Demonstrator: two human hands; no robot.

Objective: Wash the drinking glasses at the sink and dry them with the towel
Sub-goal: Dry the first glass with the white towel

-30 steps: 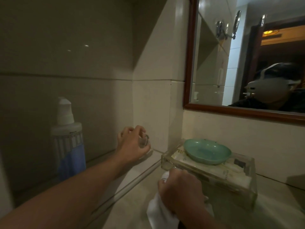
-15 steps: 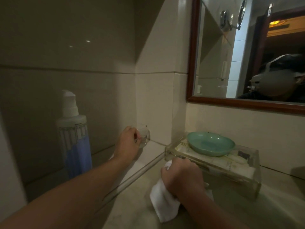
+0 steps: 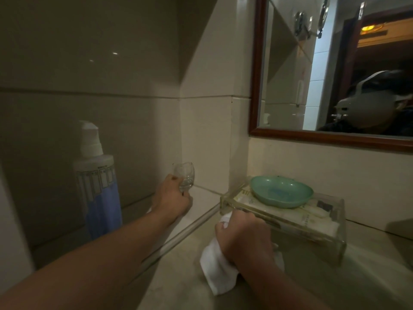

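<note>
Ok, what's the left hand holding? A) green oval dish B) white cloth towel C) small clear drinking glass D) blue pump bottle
C: the left hand grips the small clear drinking glass by its base; the right hand holds the white cloth towel.

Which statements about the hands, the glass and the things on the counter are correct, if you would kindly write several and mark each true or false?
1. The left hand holds a small glass. True.
2. The right hand grips a white towel. True.
3. The green dish lies on the counter beside the clear box. False: it sits on top of the box.
4. The pump bottle stands right of the mirror. False: it stands far left of it.
5. The glass is wrapped in the towel. False: they are apart, one in each hand.
</note>
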